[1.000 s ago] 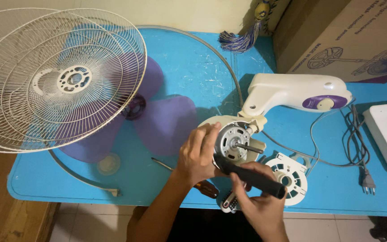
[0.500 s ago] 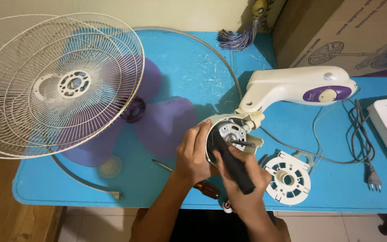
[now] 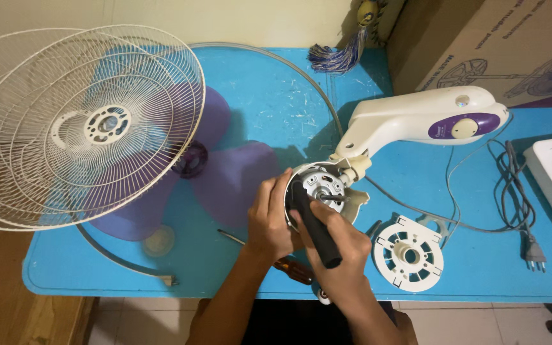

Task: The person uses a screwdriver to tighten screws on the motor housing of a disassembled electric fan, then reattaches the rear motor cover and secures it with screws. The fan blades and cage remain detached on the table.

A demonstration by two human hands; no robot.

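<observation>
1. The fan motor [image 3: 324, 185], bared inside its round white housing, is sitting near the middle of the worktop [image 3: 269, 115], a little toward the front edge, joined to the white and purple fan neck [image 3: 416, 118] that is reaching toward the right edge.
2. The left hand [image 3: 269, 220] is cupping the housing's left rim, its grip clenched on it and steadying the motor.
3. The right hand [image 3: 340, 246] is wrapping a black-handled screwdriver [image 3: 314, 223], grip clenched, and the tip is pointing into the motor face; the exact screw is probably hidden by the handle.
4. Keeping the driver square to the screw and the housing pinned would be serving this step well, I judge.
5. A round white motor cover [image 3: 409, 253] is lying just right of the hands, near the front edge.
6. A purple fan blade [image 3: 225, 172] and wire grilles [image 3: 78, 124] are lying toward the left edge.
7. A cardboard box [image 3: 493, 45] is standing at the back right corner; its contents are not showing.
</observation>
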